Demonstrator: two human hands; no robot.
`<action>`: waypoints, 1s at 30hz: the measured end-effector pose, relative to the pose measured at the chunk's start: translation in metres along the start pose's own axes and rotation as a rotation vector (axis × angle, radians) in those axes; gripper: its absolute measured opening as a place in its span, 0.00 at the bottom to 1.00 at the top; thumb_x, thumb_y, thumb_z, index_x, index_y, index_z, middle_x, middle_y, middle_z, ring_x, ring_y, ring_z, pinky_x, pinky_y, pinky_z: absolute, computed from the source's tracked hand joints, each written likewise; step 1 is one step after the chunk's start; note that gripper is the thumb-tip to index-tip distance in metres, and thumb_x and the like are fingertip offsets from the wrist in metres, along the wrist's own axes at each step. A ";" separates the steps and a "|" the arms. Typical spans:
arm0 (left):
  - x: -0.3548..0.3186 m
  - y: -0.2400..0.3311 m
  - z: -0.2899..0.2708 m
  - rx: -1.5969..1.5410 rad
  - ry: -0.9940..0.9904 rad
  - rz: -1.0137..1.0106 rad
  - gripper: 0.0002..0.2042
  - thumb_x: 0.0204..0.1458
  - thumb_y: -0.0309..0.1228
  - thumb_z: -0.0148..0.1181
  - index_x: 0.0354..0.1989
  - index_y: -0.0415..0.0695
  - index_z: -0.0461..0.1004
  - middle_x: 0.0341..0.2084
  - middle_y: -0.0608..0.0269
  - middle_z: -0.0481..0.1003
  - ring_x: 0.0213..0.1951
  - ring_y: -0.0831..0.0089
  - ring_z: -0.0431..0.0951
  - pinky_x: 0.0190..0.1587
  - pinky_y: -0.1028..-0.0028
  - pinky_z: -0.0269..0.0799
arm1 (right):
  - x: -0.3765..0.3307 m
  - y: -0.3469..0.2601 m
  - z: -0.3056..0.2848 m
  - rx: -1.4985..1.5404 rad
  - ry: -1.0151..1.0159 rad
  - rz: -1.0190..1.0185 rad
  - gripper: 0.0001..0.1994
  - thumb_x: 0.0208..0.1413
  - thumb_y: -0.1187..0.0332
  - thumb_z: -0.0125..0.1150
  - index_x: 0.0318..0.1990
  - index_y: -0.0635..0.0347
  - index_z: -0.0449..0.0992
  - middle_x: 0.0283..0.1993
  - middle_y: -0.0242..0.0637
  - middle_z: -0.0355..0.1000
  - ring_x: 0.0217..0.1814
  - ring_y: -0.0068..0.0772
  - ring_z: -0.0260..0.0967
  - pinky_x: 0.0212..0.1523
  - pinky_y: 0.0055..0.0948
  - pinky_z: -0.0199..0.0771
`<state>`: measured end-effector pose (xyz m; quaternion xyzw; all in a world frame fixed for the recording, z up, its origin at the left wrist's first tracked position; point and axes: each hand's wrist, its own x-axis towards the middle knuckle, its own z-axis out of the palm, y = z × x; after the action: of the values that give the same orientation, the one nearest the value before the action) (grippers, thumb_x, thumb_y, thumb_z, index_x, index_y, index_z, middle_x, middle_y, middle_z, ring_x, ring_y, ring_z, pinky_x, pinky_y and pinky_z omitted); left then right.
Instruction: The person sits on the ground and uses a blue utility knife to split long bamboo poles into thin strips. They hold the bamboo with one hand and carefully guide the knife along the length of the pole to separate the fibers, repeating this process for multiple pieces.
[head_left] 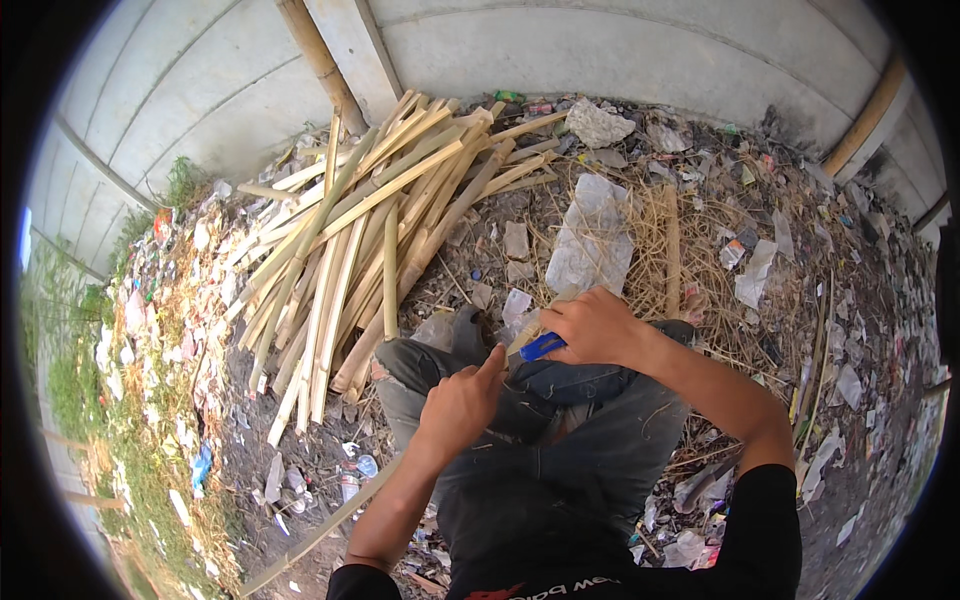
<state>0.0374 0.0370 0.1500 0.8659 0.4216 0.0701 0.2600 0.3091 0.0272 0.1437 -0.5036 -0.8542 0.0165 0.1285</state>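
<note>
I sit with legs folded, both hands close together over my lap. My right hand [597,328] is closed round a blue-handled cutter [543,347]; its blade cannot be made out clearly. Just left of it, my left hand [461,402] is closed on a long bamboo strip [335,517], with the forefinger stretched toward the cutter. The strip runs from the lower left, passes behind my left forearm, and shows again as a pale piece between the hands. My fingers hide part of where cutter and strip meet.
A heap of split bamboo sticks [350,235] lies ahead to the left. Thin bamboo shavings [645,255] surround a pale flat sheet [592,235] ahead. A whitish rock [598,124] sits before the concrete wall [600,50]. Litter covers the ground on both sides.
</note>
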 end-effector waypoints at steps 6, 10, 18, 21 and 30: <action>-0.009 -0.001 0.001 0.095 -0.105 0.062 0.22 0.68 0.37 0.57 0.69 0.49 0.73 0.32 0.48 0.82 0.33 0.39 0.83 0.37 0.46 0.78 | 0.008 -0.005 0.010 0.086 -0.264 -0.212 0.15 0.57 0.52 0.68 0.29 0.54 0.81 0.25 0.44 0.78 0.31 0.55 0.80 0.31 0.49 0.78; -0.017 -0.013 -0.001 0.068 -0.161 0.156 0.22 0.69 0.39 0.55 0.70 0.50 0.70 0.31 0.47 0.82 0.32 0.41 0.83 0.35 0.47 0.79 | 0.004 -0.008 0.009 0.382 -0.316 -0.156 0.15 0.59 0.56 0.65 0.26 0.56 0.81 0.24 0.48 0.76 0.29 0.60 0.76 0.30 0.52 0.73; -0.020 -0.029 0.001 -0.096 -0.207 0.253 0.22 0.69 0.39 0.56 0.70 0.51 0.72 0.31 0.48 0.81 0.35 0.42 0.83 0.38 0.48 0.78 | -0.010 0.000 0.016 0.871 -0.128 0.194 0.18 0.62 0.63 0.67 0.21 0.63 0.76 0.13 0.39 0.67 0.17 0.31 0.71 0.22 0.40 0.64; -0.023 -0.029 -0.006 -0.214 -0.178 0.244 0.23 0.68 0.37 0.57 0.70 0.50 0.72 0.31 0.47 0.81 0.35 0.42 0.82 0.39 0.49 0.77 | -0.012 0.018 -0.010 1.210 0.120 0.501 0.23 0.66 0.58 0.67 0.19 0.61 0.75 0.16 0.27 0.68 0.18 0.17 0.64 0.22 0.28 0.61; 0.000 -0.012 -0.013 -0.271 0.163 0.120 0.23 0.66 0.30 0.61 0.68 0.37 0.73 0.28 0.41 0.78 0.32 0.45 0.81 0.39 0.57 0.75 | -0.033 0.039 -0.022 0.628 1.021 0.932 0.35 0.56 0.52 0.80 0.63 0.66 0.74 0.48 0.44 0.80 0.41 0.26 0.78 0.37 0.26 0.75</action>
<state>0.0245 0.0481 0.1548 0.8380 0.3756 0.2118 0.3345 0.3629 0.0158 0.1517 -0.6973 -0.3426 0.0765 0.6249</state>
